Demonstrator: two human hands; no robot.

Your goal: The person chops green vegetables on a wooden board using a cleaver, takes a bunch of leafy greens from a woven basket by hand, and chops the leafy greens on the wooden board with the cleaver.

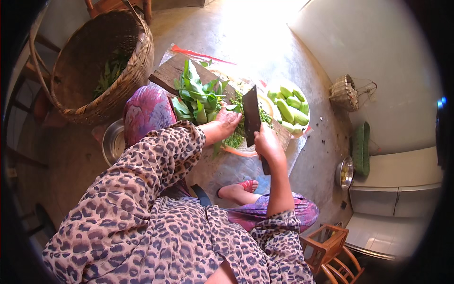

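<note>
My left hand (228,122) presses a bunch of leafy greens (198,96) onto a wooden board (166,72), its fingers curled around the stem ends. In my right hand (268,142) is the handle of a cleaver with a broad dark blade (251,113). The blade stands a little to the right of my left fingers, over finely chopped greens (236,138). Whether its edge touches the board cannot be told. Part of a round, pale-rimmed container (244,152) shows under the board and the chopped bits.
A white basin (308,122) of pale green gourds stands right of the board, on plastic sheeting (298,152). At left are a large wicker basket (147,53) holding leaves and a metal bowl (110,142). A small basket (342,93), another metal bowl (349,174) and wooden chair (326,245) lie right.
</note>
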